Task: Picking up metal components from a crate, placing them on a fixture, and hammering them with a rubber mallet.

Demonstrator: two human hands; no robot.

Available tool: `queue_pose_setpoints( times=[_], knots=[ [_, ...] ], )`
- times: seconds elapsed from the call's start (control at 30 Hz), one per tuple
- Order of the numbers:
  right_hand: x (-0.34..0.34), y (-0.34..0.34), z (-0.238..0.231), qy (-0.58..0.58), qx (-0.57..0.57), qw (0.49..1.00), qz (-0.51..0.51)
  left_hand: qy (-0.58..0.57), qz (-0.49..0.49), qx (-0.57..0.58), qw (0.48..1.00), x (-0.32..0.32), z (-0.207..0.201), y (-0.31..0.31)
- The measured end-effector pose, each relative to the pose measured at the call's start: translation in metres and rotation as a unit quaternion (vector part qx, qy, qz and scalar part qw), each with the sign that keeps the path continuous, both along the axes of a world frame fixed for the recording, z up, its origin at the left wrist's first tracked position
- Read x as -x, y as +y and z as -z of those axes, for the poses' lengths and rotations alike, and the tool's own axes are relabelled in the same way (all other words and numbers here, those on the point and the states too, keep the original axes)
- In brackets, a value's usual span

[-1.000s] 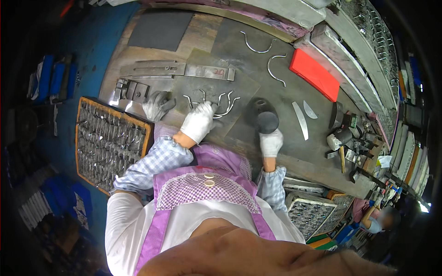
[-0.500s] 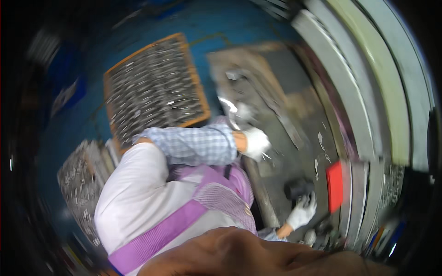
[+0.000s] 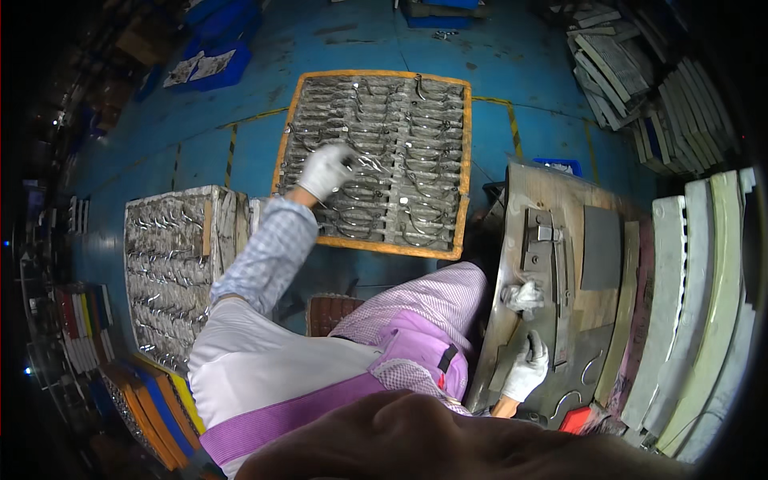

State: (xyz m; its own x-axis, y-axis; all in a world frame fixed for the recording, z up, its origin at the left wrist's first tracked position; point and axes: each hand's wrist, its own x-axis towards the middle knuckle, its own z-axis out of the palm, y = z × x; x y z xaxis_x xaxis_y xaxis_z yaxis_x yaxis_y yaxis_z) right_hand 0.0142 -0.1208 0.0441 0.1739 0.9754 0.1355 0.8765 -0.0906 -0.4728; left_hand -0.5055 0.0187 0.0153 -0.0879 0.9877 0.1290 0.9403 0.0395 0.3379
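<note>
My left hand (image 3: 326, 170), in a white glove, reaches over an orange-edged tray (image 3: 370, 74) lined with rows of curved shiny metal pieces. Its fingers are closed, and a thin curved metal piece (image 3: 368, 162) shows at the fingertips, slightly blurred. My right hand (image 3: 526, 370), also gloved in white, rests low over the metal-topped workbench (image 3: 498, 352) at the right, thumb and fingers apart, with nothing visible in it. Beyond it lie a crumpled white cloth (image 3: 522, 296) and a long metal fixture (image 3: 538, 248). Two curved metal pieces (image 3: 566, 404) lie on the bench to its right.
A second stack of trays (image 3: 168, 264) with curved metal pieces stands at the left. Long padded strips (image 3: 696, 320) line the bench's right side. A red block (image 3: 574, 419) sits near my right hand. Blue bins (image 3: 220, 68) are on the floor far left.
My view has turned left toward the tray. My left hand has gone from the bench to over the tray. The dark round thing by my right hand no longer shows.
</note>
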Motion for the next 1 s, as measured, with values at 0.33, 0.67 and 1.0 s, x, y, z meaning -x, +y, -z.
queue_pose_setpoints(
  times=[0.33, 0.67, 1.0],
  knots=[
    [0.024, 0.001, 0.022, -0.03, 0.071, 0.997, 0.021, -0.199, -0.179, -0.05, 0.962, 0.201, 0.105, 0.116],
    [0.043, 0.014, 0.019, -0.058, 0.125, 0.99, -0.009, -0.596, -0.311, -0.031, 0.74, 0.254, 0.195, 0.141],
    [0.055, 0.017, 0.022, -0.015, 0.14, 0.99, -0.02, 0.03, -0.269, 0.107, 0.957, 0.322, 0.215, 0.186]
  ],
)
